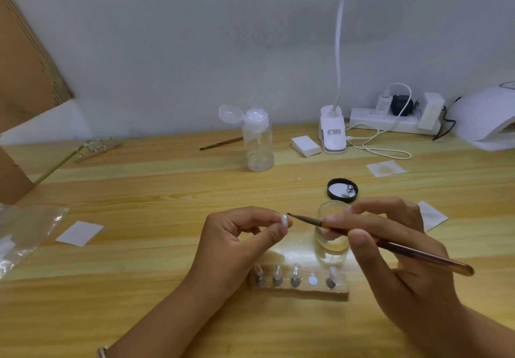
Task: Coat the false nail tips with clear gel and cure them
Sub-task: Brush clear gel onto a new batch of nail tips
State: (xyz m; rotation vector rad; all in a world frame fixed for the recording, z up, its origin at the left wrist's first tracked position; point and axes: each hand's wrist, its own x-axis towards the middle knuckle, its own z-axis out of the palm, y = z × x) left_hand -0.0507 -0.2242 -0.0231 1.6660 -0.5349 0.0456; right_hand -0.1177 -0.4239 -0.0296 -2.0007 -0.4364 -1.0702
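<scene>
My left hand (239, 238) pinches a clear false nail tip (284, 220) between thumb and forefinger, held up above the table. My right hand (390, 249) grips a brown gel brush (395, 247); its dark bristle point sits just right of the held tip. Behind the brush stands an open glass jar of clear gel (333, 235), and its black lid (342, 190) lies beyond it. A wooden holder block (299, 288) in front of my hands carries several nail tips on stands, with one bare round magnet slot (313, 280).
A white curing lamp (487, 118) sits far right by a power strip (390, 120). A pump bottle (257, 140), a second brush (221, 143), a pad stack (306, 146), a clip lamp (333, 134), a second nail holder (97, 148), paper wipes (80, 233) and a plastic bag (25, 235) lie around.
</scene>
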